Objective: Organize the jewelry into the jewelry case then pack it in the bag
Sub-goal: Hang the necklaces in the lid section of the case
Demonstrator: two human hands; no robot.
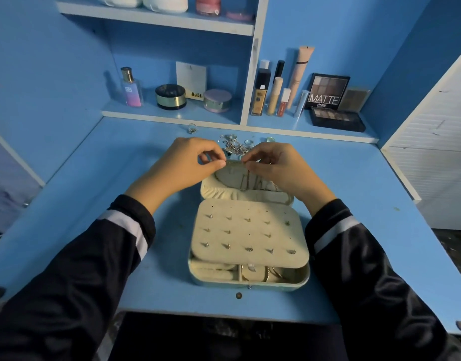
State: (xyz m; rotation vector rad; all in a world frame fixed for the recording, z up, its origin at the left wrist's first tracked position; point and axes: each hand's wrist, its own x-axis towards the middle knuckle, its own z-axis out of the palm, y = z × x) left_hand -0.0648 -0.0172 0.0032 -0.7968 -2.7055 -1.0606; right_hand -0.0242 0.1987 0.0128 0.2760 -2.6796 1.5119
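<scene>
My left hand (190, 162) and right hand (273, 166) both pinched a fine chain (246, 178) at the case's (250, 230) twelve o'clock edge. I judged it light, limp and tangle-prone, best held by its ends.

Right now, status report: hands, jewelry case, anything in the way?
Left hand, right hand both pinching a fine chain at lid of open jewelry case. Loose jewelry piled behind it. Nothing blocking.

Probably a home bedroom vanity, blue desk (125, 157), shelves of cosmetics (325, 92), perfume bottle (131, 87)
</scene>
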